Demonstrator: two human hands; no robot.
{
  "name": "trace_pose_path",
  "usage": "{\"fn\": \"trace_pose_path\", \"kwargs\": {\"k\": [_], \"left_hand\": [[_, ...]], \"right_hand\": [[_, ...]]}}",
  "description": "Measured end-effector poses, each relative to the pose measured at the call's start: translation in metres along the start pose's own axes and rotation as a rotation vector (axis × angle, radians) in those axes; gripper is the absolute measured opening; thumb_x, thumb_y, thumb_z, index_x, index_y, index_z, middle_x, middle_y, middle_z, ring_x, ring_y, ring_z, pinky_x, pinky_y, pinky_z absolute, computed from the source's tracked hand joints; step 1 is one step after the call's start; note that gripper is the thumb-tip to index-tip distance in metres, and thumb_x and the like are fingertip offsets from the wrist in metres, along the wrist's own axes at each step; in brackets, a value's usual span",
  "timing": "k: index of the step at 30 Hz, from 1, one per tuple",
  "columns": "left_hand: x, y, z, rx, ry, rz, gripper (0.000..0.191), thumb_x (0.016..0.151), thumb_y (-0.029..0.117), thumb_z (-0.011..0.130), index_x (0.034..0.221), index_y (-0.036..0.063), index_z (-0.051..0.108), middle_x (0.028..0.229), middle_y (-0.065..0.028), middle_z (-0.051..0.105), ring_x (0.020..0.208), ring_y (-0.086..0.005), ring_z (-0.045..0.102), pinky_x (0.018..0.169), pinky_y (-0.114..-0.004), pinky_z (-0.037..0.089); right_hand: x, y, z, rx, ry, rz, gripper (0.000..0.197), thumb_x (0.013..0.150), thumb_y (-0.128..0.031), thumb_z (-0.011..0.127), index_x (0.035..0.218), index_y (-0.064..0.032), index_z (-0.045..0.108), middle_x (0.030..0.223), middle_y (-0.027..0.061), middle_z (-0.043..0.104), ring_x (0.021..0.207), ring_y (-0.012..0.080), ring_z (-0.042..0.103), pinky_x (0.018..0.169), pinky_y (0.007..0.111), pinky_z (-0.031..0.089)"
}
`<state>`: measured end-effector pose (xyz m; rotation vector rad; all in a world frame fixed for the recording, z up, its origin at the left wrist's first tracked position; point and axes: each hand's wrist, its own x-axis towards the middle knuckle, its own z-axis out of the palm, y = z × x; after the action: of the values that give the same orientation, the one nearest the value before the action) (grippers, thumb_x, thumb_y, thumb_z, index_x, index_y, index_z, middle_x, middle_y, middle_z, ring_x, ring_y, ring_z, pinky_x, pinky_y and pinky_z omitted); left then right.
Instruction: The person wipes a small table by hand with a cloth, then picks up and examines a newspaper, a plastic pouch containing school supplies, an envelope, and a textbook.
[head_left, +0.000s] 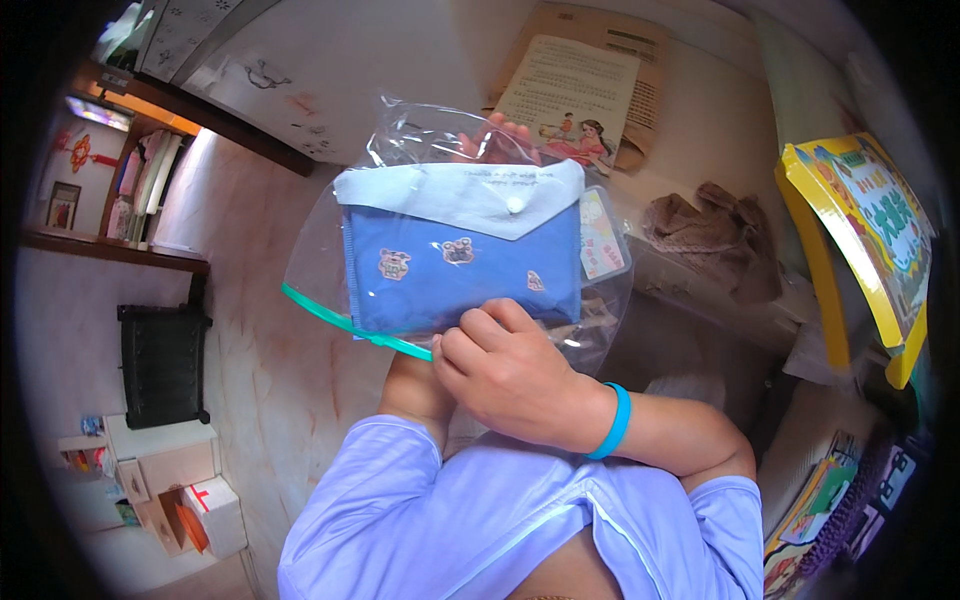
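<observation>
A clear plastic zip bag (315, 251) hangs tilted in front of my chest, its green zip strip (330, 315) along the lower left edge. Inside lies a blue fabric pouch (465, 270) with a pale snap flap (517, 187) bearing writing and small animal prints below. A printed card (602, 236) shows at its right side. My right hand (506, 367), with a turquoise band at the wrist, has its fingers closed on the bag's lower edge at the end of the visible green strip. My left hand (499, 141) holds the bag from behind; its fingers show through the plastic at the top.
On the white table beyond are a printed illustrated page (574, 94) on brown paper and a brown knitted cloth (712, 236). A yellow book (870, 225) stands at the right. Books (814, 502) lie lower right. Across the floor stand a black rack (163, 367) and a cabinet (165, 442).
</observation>
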<state>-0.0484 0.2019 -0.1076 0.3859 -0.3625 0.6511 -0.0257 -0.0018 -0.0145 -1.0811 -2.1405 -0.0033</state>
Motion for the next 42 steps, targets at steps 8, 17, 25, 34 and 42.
{"fn": "trace_pose_path", "kwargs": {"k": [8, 17, 25, 34, 42], "left_hand": [[-0.004, -0.001, 0.005, -0.013, 0.103, 0.041, 0.045, 0.086, 0.041, 0.045, 0.119, 0.0095, 0.047, 0.111, -0.0103, 0.055, 0.109, -0.0210, 0.049, 0.094, -0.046, 0.038], [-0.019, 0.014, -0.015, 0.051, 0.200, 0.061, 0.041, 0.086, 0.035, 0.047, 0.118, 0.0098, 0.048, 0.116, -0.0092, 0.053, 0.116, -0.0201, 0.044, 0.098, -0.046, 0.032], [-0.015, 0.007, 0.016, 0.194, 0.205, 0.061, 0.037, 0.085, 0.034, 0.053, 0.112, 0.0096, 0.052, 0.112, -0.0097, 0.054, 0.109, -0.0183, 0.049, 0.090, -0.039, 0.042], [-0.032, 0.007, 0.021, 0.318, 0.363, 0.061, 0.036, 0.084, 0.032, 0.054, 0.112, 0.0080, 0.052, 0.110, -0.0101, 0.055, 0.105, -0.0173, 0.051, 0.085, -0.035, 0.045], [-0.056, -0.003, 0.026, 0.523, 0.567, 0.021, 0.036, 0.084, 0.029, 0.055, 0.111, 0.0066, 0.051, 0.108, -0.0105, 0.055, 0.101, -0.0165, 0.053, 0.080, -0.031, 0.047]], "right_hand": [[-0.004, -0.001, 0.003, -0.057, -0.014, -0.004, 0.013, 0.059, -0.014, 0.053, 0.068, -0.0056, 0.056, 0.069, 0.0028, 0.042, 0.068, 0.0165, 0.043, 0.065, 0.028, 0.036], [-0.005, -0.005, -0.005, -0.038, -0.001, -0.012, 0.015, 0.059, -0.016, 0.054, 0.069, -0.0053, 0.057, 0.069, 0.0029, 0.045, 0.068, 0.0163, 0.045, 0.065, 0.028, 0.037], [-0.007, -0.005, -0.012, -0.014, -0.003, -0.027, 0.018, 0.060, -0.015, 0.053, 0.073, -0.0030, 0.057, 0.070, 0.0037, 0.046, 0.067, 0.0167, 0.047, 0.065, 0.029, 0.039], [0.001, -0.009, -0.037, 0.104, 0.097, 0.007, 0.026, 0.065, -0.011, 0.055, 0.088, 0.0009, 0.056, 0.069, 0.0043, 0.047, 0.065, 0.0168, 0.049, 0.058, 0.027, 0.039], [0.002, -0.001, -0.047, 0.182, 0.146, 0.081, 0.028, 0.066, -0.007, 0.057, 0.092, 0.0018, 0.056, 0.074, 0.0060, 0.052, 0.064, 0.0187, 0.051, 0.054, 0.029, 0.040]]}}
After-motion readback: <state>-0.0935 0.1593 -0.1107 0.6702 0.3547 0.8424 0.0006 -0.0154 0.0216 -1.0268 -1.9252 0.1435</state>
